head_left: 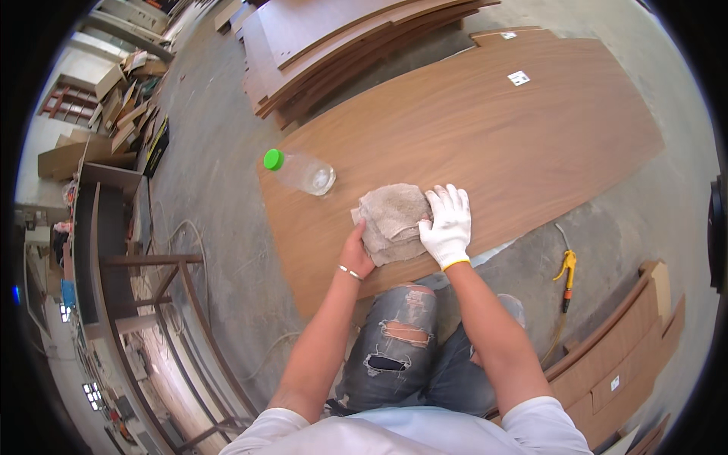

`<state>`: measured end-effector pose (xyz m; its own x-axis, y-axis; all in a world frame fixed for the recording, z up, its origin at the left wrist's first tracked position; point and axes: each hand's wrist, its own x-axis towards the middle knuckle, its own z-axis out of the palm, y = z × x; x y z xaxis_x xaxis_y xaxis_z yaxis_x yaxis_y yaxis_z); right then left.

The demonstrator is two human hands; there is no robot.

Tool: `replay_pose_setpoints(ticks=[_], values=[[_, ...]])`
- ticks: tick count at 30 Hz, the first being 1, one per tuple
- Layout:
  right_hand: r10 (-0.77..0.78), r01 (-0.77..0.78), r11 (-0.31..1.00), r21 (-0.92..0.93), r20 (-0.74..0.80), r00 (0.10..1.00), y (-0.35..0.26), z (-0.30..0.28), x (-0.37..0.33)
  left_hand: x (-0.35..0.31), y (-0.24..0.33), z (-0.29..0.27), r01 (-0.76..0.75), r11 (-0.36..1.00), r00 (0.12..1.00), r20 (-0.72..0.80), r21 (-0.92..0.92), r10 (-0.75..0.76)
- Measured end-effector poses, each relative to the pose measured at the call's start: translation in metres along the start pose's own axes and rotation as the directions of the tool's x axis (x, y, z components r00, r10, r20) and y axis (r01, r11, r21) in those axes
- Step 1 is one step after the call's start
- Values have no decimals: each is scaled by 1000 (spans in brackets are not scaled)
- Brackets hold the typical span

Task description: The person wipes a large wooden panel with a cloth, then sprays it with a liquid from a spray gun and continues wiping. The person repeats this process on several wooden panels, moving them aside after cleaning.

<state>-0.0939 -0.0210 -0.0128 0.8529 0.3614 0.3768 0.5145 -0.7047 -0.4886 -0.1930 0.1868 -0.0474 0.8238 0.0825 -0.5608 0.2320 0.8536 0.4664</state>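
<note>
A folded beige towel (394,220) lies on a large brown wood-grain panel (493,136), close to its near edge. My bare left hand (359,250) grips the towel's left side, thumb on top and the other fingers partly hidden by the cloth. On the opposite side is my right hand (449,224), in a white knit glove with a yellow cuff. Its fingers stretch forward beside the towel, and the thumb touches the cloth's edge. Left of the towel, a clear bottle (307,176) with a green cap stands on the panel.
More brown panels (334,38) are stacked beyond this one. A yellow air blow gun (566,271) lies on the concrete floor at right, near other brown boards (614,349). A dark frame (152,303) stands at left, with scrap wood (125,110) piled farther back.
</note>
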Motion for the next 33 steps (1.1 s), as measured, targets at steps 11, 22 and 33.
replay_pose_setpoints(ticks=[11,22,33], values=[[-403,320,902,290,299,865,-4,-9,4,12,16,30,191,975,964,-212,118,-163],[-181,176,897,405,-27,983,-11,-14,17,19,24,38,250,933,925,-349,260,-151],[-440,363,895,258,385,811,-42,-18,-5,0,27,50,186,983,982,-40,0,-186]])
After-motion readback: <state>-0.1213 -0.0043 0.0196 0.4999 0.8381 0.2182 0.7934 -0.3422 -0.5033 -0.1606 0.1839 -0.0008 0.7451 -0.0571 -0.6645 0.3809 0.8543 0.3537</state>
